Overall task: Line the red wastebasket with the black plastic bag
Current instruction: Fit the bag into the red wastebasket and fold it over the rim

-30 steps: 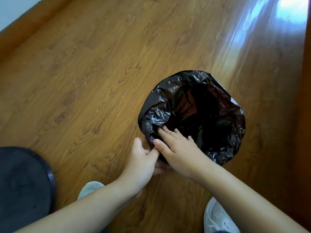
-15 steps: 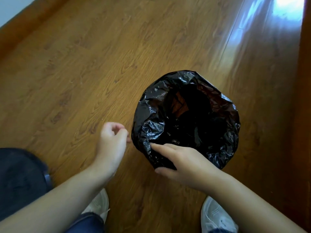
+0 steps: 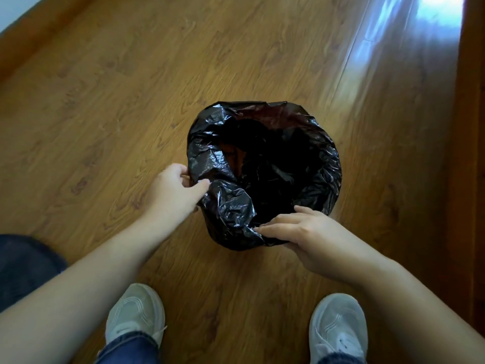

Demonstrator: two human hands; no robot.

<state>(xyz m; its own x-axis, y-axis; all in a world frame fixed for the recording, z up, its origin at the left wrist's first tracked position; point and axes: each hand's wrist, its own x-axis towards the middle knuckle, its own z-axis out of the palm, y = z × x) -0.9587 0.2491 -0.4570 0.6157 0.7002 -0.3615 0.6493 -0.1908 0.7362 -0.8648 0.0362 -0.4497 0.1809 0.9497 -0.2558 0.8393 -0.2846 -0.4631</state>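
Since 0.5 s ago: your left hand [image 3: 174, 191] has gone from clear of the bag to its left edge; right hand [image 3: 305, 239] stays at the near rim.

Item 1, black plastic bag [image 3: 312, 164]: draped over the wastebasket, mouth open, crinkled, covering rim & sides. Basket stands on wood floor [image 3: 131, 101], ahead of your two white shoes [image 3: 135, 315]; red shows only faintly inside.

Item 2, left hand: thumb & fingers [image 3: 202, 185] pinching bag film at left rim.

Item 3, right hand: fingers [image 3: 273, 227] together, laid flat on near rim fold, thumb under; cannot tell if gripping.
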